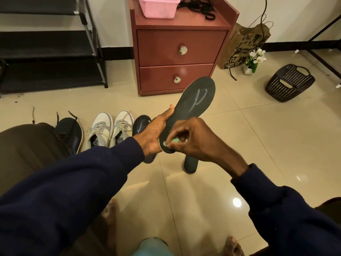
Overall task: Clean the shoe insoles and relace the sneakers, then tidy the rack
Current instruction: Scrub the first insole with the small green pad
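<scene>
insole (193, 100) runs long, toe toward one o'clock; my left grip (155, 132) clasps its heel, right grip (193, 139) pinches green cloth (174, 140).

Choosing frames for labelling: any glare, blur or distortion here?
Head view: lamp glare spots on the glossy floor tiles; wide-angle bowing bends the shoe rack at the left edge; the held insole is sharp; the bare feet at the bottom look soft.
</scene>
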The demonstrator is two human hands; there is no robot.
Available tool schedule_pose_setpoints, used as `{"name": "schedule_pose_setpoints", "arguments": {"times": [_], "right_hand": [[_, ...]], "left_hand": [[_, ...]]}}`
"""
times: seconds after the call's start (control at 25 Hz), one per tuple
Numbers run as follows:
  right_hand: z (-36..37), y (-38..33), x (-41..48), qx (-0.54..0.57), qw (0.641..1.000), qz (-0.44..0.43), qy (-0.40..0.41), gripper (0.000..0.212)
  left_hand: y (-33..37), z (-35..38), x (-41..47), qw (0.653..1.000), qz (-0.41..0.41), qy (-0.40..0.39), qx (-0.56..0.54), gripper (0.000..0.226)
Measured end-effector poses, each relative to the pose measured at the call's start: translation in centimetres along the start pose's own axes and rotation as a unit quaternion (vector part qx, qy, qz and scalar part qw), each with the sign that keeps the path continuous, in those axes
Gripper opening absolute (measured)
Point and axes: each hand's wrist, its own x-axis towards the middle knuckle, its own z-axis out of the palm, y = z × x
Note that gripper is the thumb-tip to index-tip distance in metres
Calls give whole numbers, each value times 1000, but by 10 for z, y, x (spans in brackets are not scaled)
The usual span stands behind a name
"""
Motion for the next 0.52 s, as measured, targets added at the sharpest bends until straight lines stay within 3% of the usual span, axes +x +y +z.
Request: {"name": "schedule_pose_setpoints", "arguments": {"times": [0.08,0.2,0.28,0.36,0.44,0.52], "right_hand": [[-13,10,5,-80,996,17,-25,7],[-17,24,13,-265,954,31,139,10],[-3,21,10,-243,955,-10,171,10],[5,13,4,-123,988,-34,90,9],[-5,11,3,-82,996,3,36,9],[-18,24,11,-141,983,44,106,9]], "left_hand": [[-1,1,1,1000,2,1,18,50],[0,2,2,1000,3,-3,18,51],[0,2,2,1000,6,1,16,49],[-1,0,1,1000,7,13,23,48],[-3,0,1,999,6,17,34,49],[-3,2,2,999,1,5,46,54]]}}
